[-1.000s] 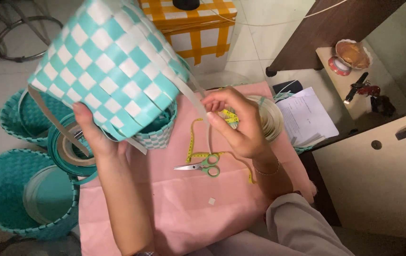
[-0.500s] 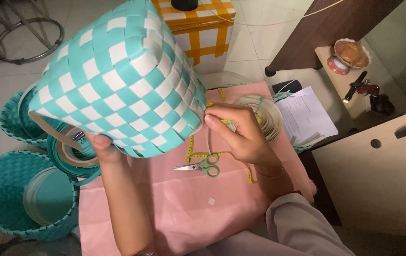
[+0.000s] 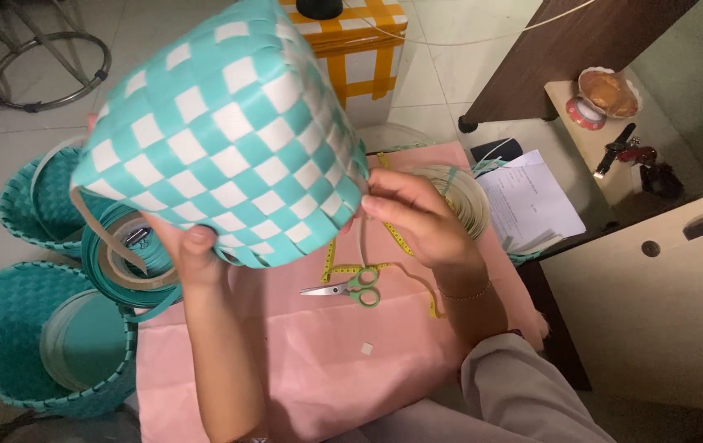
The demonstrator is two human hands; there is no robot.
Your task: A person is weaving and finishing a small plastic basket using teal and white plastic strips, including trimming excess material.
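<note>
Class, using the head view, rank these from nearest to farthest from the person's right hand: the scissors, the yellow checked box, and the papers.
From the right hand:
1. Scissors, just below it on the pink cloth.
2. Papers, off to its right.
3. Yellow checked box, farthest, at the top.

Both hands held a teal-and-white woven basket [image 3: 220, 139] above a pink cloth [image 3: 319, 361], where green-handled scissors [image 3: 350, 289] lay beside a yellow measuring tape [image 3: 331, 264].
</note>
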